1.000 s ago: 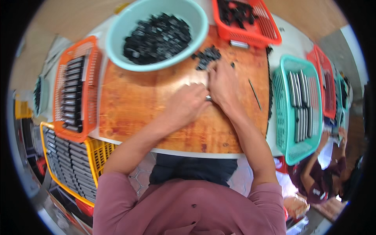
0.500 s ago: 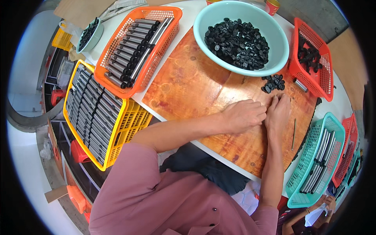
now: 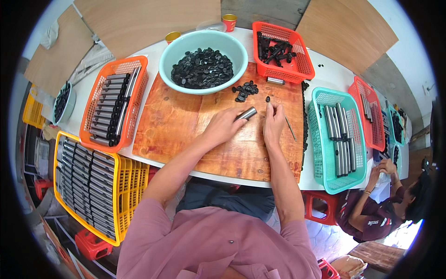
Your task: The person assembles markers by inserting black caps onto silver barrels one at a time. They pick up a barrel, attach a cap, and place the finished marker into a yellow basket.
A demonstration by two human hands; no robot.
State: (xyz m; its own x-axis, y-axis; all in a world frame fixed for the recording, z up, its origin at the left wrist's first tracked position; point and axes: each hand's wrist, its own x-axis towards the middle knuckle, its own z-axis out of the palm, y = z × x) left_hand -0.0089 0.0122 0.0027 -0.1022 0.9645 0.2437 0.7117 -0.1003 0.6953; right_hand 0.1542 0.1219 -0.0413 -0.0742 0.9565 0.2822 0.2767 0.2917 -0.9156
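Observation:
My left hand (image 3: pixel 222 126) is closed around a short silver metal tube (image 3: pixel 246 113), whose end points up and to the right. To its right, my right hand (image 3: pixel 274 124) pinches a small black oval cap (image 3: pixel 268 99) between its fingertips, apart from the tube. Both hands are above a brown wooden board (image 3: pixel 176 125). Just beyond them lies a loose pile of black oval caps (image 3: pixel 245 90). A thin metal rod (image 3: pixel 291 129) rests on the board beside my right hand. Behind the pile stands a pale green bowl (image 3: pixel 165 76) heaped with more such caps.
An orange basket (image 3: pixel 143 83) and a yellow crate (image 3: pixel 116 200) of tubes stand left. At the back, a red basket (image 3: pixel 288 74) holds black parts, with a loose tube (image 3: pixel 275 81) before it. A green basket (image 3: pixel 320 160) of tubes stands right. Another person (image 3: pixel 376 204) works at far right.
The head view has swung round, shifting everything in the picture. My hands, close together before, are now apart; the tube shows in my left hand and the cap at my right fingertips.

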